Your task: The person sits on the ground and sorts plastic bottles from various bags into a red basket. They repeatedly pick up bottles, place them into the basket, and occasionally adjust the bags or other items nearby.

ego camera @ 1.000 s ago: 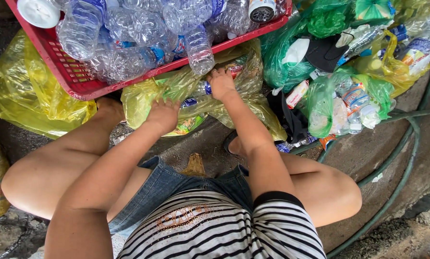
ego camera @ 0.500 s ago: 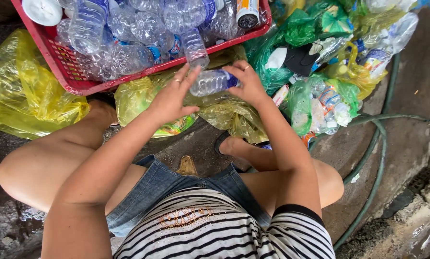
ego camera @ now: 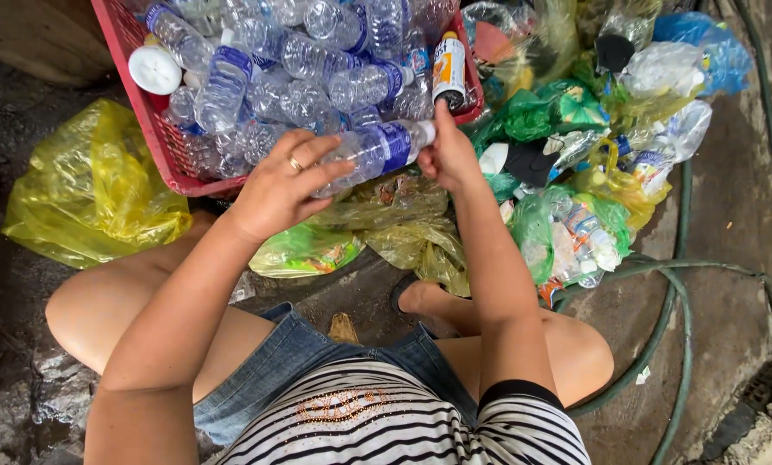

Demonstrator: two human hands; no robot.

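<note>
Above the crate [ego camera: 158,146], bottle [ego camera: 377,148] now higher.

Wet concrete ground [ego camera: 730,284]: red crate [ego camera: 158,146], yellow bag [ego camera: 93,198], green hose [ego camera: 683,293], bagged rubbish [ego camera: 575,232].

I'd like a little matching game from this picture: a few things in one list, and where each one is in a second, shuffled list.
Things:
1. clear plastic bottle
2. red crate
3. yellow bag
4. green hose

Places:
A. curving over the ground beside the person's right knee
B. held between the left hand and right hand
C. lying crumpled on the ground on the person's left side
D. in front of the person, full of bottles

Pairs: 1-B, 2-D, 3-C, 4-A
</note>
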